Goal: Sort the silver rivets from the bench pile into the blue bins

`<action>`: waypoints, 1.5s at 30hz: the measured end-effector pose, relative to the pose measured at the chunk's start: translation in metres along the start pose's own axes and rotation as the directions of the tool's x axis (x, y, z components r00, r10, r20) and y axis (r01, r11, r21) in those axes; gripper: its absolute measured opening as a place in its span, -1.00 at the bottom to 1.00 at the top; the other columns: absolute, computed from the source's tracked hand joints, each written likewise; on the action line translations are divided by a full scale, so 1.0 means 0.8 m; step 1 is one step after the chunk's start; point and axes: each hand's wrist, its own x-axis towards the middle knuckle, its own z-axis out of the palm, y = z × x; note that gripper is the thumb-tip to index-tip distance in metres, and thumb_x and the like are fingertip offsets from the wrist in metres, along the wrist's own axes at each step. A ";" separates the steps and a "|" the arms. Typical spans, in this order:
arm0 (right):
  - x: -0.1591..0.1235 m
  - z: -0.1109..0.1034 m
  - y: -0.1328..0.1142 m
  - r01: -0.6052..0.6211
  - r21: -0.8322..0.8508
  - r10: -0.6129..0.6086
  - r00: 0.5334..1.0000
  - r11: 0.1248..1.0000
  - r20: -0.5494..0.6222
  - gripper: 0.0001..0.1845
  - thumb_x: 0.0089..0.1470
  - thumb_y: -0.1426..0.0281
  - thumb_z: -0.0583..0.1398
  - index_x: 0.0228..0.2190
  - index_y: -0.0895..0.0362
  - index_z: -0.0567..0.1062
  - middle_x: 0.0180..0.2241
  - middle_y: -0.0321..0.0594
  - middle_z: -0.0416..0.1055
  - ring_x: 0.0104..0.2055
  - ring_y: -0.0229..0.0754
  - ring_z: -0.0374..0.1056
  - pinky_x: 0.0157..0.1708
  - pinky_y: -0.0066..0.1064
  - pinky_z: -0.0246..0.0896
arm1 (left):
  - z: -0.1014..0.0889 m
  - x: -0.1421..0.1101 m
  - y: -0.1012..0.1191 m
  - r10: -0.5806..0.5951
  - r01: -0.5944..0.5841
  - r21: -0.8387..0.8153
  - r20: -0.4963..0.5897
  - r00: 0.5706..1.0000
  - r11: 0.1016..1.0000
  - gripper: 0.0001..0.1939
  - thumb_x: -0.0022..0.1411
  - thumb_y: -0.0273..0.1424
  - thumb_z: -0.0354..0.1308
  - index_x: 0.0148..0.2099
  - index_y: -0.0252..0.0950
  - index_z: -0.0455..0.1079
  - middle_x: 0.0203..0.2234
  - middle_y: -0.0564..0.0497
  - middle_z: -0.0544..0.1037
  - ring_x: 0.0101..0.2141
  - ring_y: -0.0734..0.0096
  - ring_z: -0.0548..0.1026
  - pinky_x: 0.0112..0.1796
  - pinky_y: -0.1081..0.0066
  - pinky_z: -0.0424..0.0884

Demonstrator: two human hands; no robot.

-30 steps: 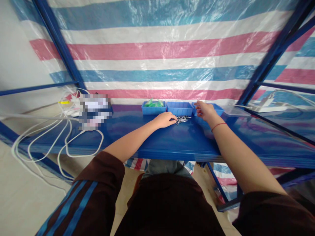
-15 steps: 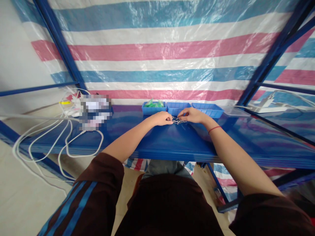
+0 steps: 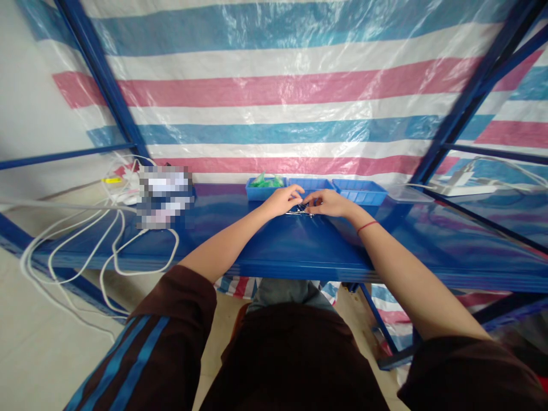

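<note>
A small pile of thin, shiny metal pieces (image 3: pixel 295 213) lies on the blue shelf top (image 3: pixel 295 242); they are too small to name exactly. Just left of and above the pile is my left hand (image 3: pixel 282 200), with thumb and fingers apart and nothing visible between them. My right hand (image 3: pixel 331 203) comes in from the other side, its fingers bent and pinched on a thin metal piece at the pile. The fingertips of both hands almost meet. Part of the pile is hidden by my fingers.
Behind my hands stand a blue bin (image 3: pixel 257 193) with green pieces (image 3: pixel 268 181), a middle blue bin (image 3: pixel 310 184) and a right blue bin (image 3: pixel 362 193). A clear flat lid (image 3: pixel 411 194) lies farther right. White cables (image 3: pixel 122 245) and a blurred-out object (image 3: pixel 165 197) are at left.
My left hand has lifted slightly away from the metal pieces and its fingers have parted. My right hand has shifted a little left, over the pile.
</note>
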 end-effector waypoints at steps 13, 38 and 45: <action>0.005 0.007 0.001 -0.047 0.444 0.167 0.958 0.895 -0.235 -0.69 -0.10 0.27 0.33 -0.35 0.16 0.39 -0.44 -0.17 0.47 -0.51 -0.24 0.40 -0.59 -0.47 0.28 | 0.007 -0.003 0.030 -0.413 0.272 -0.716 -0.025 0.911 0.643 -0.78 0.25 -0.63 0.02 -0.07 -0.34 0.31 -0.12 -0.12 0.52 -0.27 0.59 0.51 -0.06 0.40 0.41; 0.001 0.001 -0.014 0.150 0.345 -0.028 0.942 0.927 -0.335 -0.68 -0.11 0.21 0.24 -0.39 0.22 0.53 -0.40 -0.12 0.51 -0.45 -0.23 0.35 -0.38 -0.36 0.28 | 0.013 -0.008 0.033 -0.427 0.422 -0.692 0.179 0.886 0.585 -0.93 0.29 -0.48 0.07 -0.17 -0.34 0.33 -0.17 -0.08 0.49 -0.30 0.56 0.49 -0.13 0.39 0.44; -0.001 -0.003 -0.013 0.109 0.124 -0.058 0.931 0.986 -0.360 -0.76 -0.03 0.30 0.17 -0.39 0.20 0.56 -0.35 -0.12 0.54 -0.36 -0.19 0.39 -0.29 -0.37 0.28 | 0.016 0.000 0.023 -0.344 0.273 -0.458 -0.078 0.936 0.846 -0.87 0.25 -0.44 0.09 -0.13 -0.33 0.33 -0.27 -0.03 0.49 -0.36 0.58 0.45 -0.23 0.46 0.44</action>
